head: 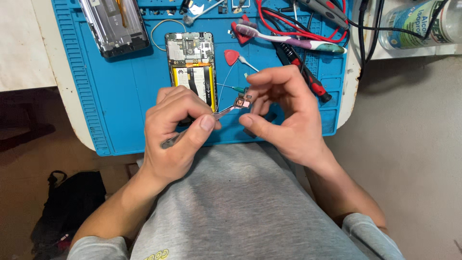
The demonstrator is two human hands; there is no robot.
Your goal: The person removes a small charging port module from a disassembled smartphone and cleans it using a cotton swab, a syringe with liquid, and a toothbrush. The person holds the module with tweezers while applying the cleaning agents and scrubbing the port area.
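— Hands first: what are they doing in the head view?

— Left hand [175,127], centre-left of the frame, is clenched around a pair of metal tweezers [219,114], thumb pressed on top; the tweezer tips point right toward the middle of the picture. Right hand [281,113], just right of centre, has its fingers [255,79] curled in and pinching a small pinkish circuit part [242,101].

— Where does that part sit relative to the fingers?

— Between the right index finger above and the thumb below, at their tips, held up above the mat. The tweezer tips touch its left edge, so both hands meet at it. Whether the tweezers actually grip it or only rest against it I cannot tell.

— And around them?

— Behind the hands, in the upper middle, lies an opened phone [191,67] with its battery showing, on a blue work mat [120,106] that covers a pale counter [29,53]. A second phone frame [115,24] lies at the upper left. To the upper right there is a toothbrush [288,38], a red pick [231,57], a red-and-black screwdriver [308,74] and red and black leads [308,14]. A clear bottle [418,24] lies at the far upper right. A dark bag [67,207] sits on the floor at the lower left.
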